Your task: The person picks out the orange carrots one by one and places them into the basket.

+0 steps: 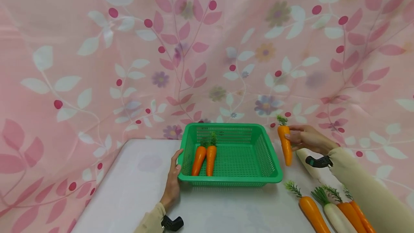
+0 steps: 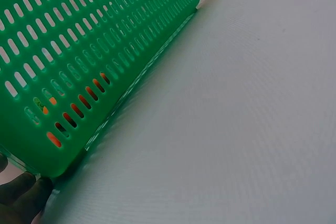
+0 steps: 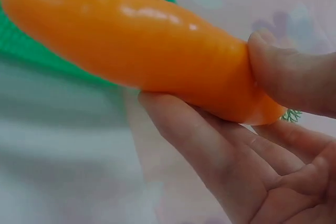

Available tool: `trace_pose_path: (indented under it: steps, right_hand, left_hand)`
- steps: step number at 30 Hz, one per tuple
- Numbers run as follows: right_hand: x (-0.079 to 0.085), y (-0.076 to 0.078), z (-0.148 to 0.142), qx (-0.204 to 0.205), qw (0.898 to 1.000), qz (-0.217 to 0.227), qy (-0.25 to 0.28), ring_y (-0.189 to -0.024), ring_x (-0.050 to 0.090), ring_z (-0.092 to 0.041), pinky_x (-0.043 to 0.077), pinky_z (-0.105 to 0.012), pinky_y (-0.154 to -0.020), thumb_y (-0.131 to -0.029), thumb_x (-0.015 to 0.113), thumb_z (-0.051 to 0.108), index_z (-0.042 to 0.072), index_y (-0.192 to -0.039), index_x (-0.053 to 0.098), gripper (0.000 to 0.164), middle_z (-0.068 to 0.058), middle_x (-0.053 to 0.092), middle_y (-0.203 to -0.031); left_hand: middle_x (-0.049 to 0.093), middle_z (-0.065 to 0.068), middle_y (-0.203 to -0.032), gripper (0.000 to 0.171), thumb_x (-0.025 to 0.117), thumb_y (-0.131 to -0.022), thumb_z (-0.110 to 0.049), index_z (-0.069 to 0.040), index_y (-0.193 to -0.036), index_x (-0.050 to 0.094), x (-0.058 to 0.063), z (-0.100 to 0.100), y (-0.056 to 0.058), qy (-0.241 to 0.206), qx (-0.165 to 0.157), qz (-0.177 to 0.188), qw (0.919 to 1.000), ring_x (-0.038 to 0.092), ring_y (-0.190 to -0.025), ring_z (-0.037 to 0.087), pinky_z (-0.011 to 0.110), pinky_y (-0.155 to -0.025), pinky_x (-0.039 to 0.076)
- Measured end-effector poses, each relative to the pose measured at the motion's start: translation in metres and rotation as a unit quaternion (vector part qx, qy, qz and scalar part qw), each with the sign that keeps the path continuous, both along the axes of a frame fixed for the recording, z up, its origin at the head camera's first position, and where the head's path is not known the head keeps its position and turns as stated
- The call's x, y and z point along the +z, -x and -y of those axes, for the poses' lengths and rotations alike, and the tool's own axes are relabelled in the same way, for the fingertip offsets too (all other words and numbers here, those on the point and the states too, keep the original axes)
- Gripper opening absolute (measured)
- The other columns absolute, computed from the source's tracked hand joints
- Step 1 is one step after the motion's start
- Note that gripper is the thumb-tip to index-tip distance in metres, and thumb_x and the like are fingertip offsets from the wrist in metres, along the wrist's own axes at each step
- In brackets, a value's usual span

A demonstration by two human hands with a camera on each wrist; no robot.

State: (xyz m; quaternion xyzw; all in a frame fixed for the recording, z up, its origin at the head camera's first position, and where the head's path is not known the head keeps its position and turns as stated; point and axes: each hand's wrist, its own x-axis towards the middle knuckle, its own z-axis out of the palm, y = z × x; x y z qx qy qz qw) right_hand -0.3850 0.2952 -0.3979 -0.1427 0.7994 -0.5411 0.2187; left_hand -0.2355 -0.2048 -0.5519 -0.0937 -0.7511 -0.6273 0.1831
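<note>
At front R of the surface [image 1: 129, 186], three carrots [image 1: 312, 211] and a white radish [image 1: 337, 218] lie close together, leafy ends pointing away, lower ends cut off by the frame or partly behind the R sleeve [image 1: 359, 182]. L hand [image 1: 172, 184] touches the L side of the green basket [image 1: 230, 179]; can't tell if its fingers curl round the rim, & the L wrist view gets only dark fingertips at a corner.

Two orange carrots [image 1: 211, 159] sit side by side in the basket's L part, tops toward the back wall, tips nr the front rim. Mesh floor shows to their R. R hand [image 1: 307, 139] is clamped on another carrot [image 1: 285, 143], thumb one side, fingers the other, held up just R of the basket: smooth, glossy orange, tapered, tilted a bit, leafy top up, tip down.

Surface spreads L of the basket & in front of it; basket's back rim is nr the far edge. Another white radish [image 1: 308, 164] lies partly hidden behind the R hand & wrist. Held carrot's greens mostly hidden in R wrist view. Farthest back, pink leaf-print cloth [image 1: 207, 64], blurred in places.
</note>
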Motion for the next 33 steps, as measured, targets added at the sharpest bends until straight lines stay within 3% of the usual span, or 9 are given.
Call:
trace_pose_path:
  steps: [10, 24, 33]
  right_hand:
    - [0.003, -0.003, 0.041, 0.036, 0.997, 0.036, 0.057, -0.109, 0.075, -0.022, 0.061, -0.05, -0.096, -0.11, 0.057, 0.017, -0.009, -0.164, 0.012, 0.075, -0.015, 0.067, -0.129]
    - [-0.002, 0.004, 0.093, 0.071, 0.996, 0.034, 0.049, -0.111, 0.073, -0.029, 0.062, -0.05, -0.095, -0.108, 0.06, 0.016, -0.01, -0.157, 0.027, 0.065, -0.027, 0.059, -0.133]
    - [-0.016, 0.006, 0.126, 0.089, 0.993, 0.057, 0.045, -0.116, 0.072, -0.035, 0.061, -0.052, -0.096, -0.108, 0.06, 0.013, -0.006, -0.158, 0.023, 0.065, -0.032, 0.058, -0.137]
  left_hand:
    - [0.023, 0.011, -0.176, 0.057, 0.021, -0.111, -0.026, -0.023, -0.167, 0.029, 0.002, -0.004, -0.001, 0.001, 0.0, 0.001, 1.0, 0.019, -0.161, 0.036, 0.076, -0.124, 0.007]
    - [0.023, 0.011, -0.176, 0.057, 0.021, -0.111, -0.03, -0.025, -0.168, 0.028, 0.0, -0.003, -0.001, 0.004, 0.004, 0.002, 1.0, 0.02, -0.161, 0.039, 0.079, -0.123, 0.007]
    - [0.023, 0.011, -0.176, 0.057, 0.021, -0.111, -0.029, -0.025, -0.167, 0.029, 0.0, -0.002, 0.0, 0.005, 0.003, -0.002, 1.0, 0.019, -0.161, 0.04, 0.079, -0.122, 0.007]
